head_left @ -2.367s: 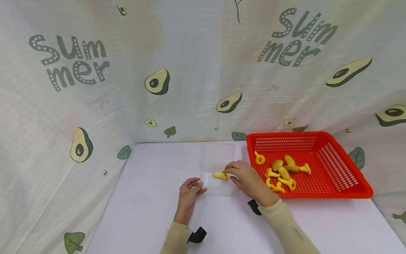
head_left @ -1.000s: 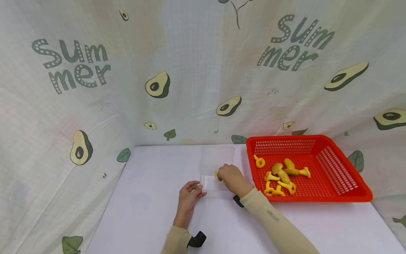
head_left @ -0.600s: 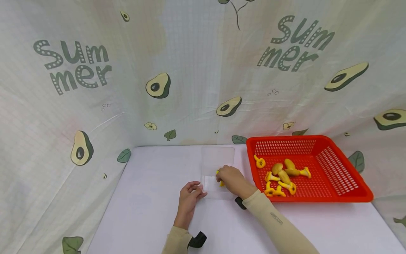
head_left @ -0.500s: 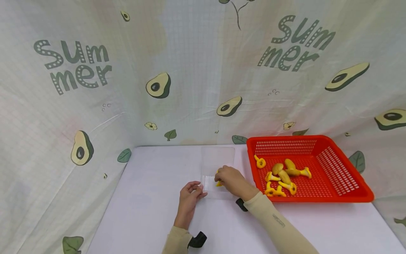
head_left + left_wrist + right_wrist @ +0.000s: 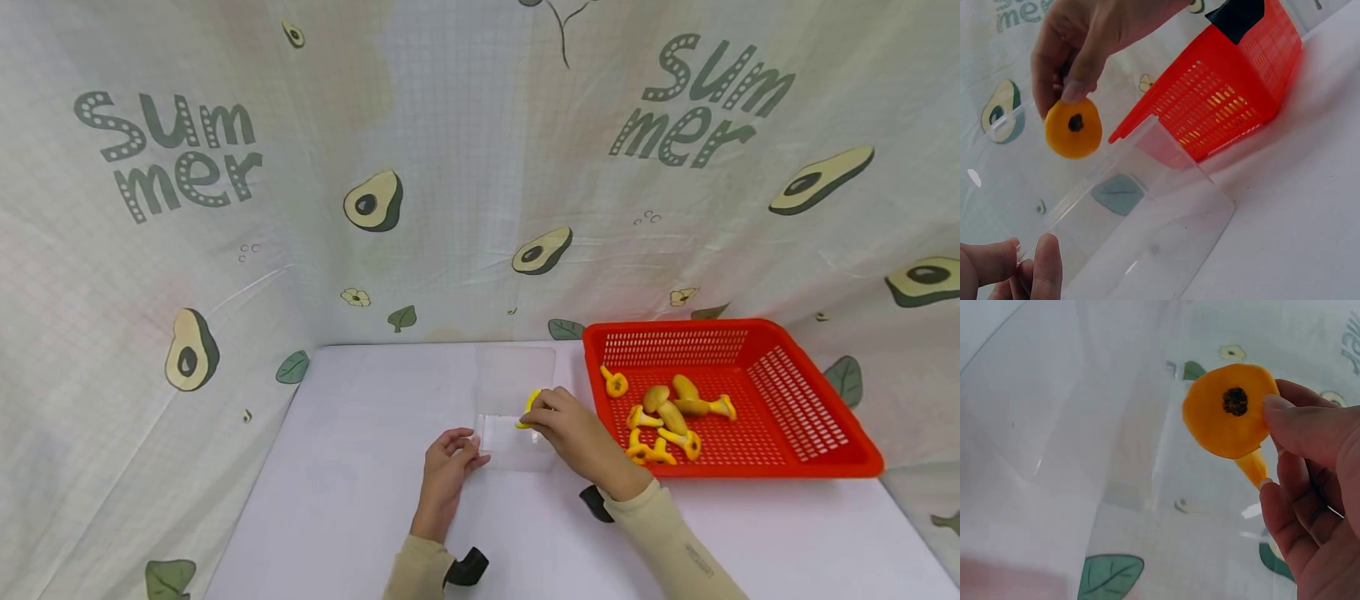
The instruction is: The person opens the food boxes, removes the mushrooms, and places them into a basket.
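Where wrist views close in, mushroom (image 5: 1230, 412) cap's dark spot

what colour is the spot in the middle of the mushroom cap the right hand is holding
Dark brown, nearly black, on the orange-yellow mushroom cap pinched by the right hand; clearest in the right wrist view.

orange mushroom (image 5: 530, 407), red basket (image 5: 825, 450), avocado-print cloth (image 5: 375, 196)

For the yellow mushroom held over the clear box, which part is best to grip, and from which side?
Grip the yellow mushroom by its thin stem, from the side away from the cap's flat face, as the right hand does. The cap is a broad disc and the stem tapers narrow enough to pinch.
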A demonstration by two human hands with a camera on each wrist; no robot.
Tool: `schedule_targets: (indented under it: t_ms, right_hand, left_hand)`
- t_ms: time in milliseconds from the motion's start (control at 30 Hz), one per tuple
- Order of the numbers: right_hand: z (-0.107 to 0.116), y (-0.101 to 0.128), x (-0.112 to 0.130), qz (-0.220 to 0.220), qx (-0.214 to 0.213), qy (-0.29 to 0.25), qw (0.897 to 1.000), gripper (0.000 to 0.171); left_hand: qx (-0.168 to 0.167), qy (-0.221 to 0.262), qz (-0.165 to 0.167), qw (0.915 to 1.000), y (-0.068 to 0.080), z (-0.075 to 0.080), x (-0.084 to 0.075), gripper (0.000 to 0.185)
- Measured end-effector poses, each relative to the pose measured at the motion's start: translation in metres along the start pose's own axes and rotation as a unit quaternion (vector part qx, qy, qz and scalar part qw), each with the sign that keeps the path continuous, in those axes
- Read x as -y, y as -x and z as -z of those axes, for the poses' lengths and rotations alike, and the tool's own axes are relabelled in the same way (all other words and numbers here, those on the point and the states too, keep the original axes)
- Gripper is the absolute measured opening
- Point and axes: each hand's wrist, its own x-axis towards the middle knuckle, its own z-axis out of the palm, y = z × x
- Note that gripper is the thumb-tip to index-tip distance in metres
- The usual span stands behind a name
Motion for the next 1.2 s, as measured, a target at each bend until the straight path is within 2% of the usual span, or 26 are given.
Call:
schedule_targets:
  t_ms: [200, 300, 500, 867, 1200]
  right_hand:
    - [0.021, 0.020, -0.004, -0.019, -0.059, -0.008, 0.998, 0.023]
    - [0.031, 0.031, -0.008, -0.014, -0.089, -0.005, 0.996, 0.023]
    - [0.050, 0.048, -0.020, -0.011, -0.134, 0.027, 0.991, 0.033]
    - [0.072, 0.076, -0.038, -0.056, -0.149, 0.050, 0.986, 0.032]
    - [0.075, 0.092, -0.048, -0.087, -0.146, 0.069, 0.983, 0.034]
  left_hand:
    - [0.004, 0.004, -0.001, 1.0000, -0.001, 0.000, 0.001, 0.024]
    - [0.005, 0.004, 0.000, 1.0000, -0.001, 0.000, 0.001, 0.025]
    - [0.003, 0.001, 0.003, 1.0000, 0.002, -0.001, -0.002, 0.026]
    - [0.003, 0.004, 0.004, 1.0000, -0.001, 0.000, -0.001, 0.027]
    - [0.003, 0.003, 0.006, 1.0000, 0.000, 0.000, -0.001, 0.027]
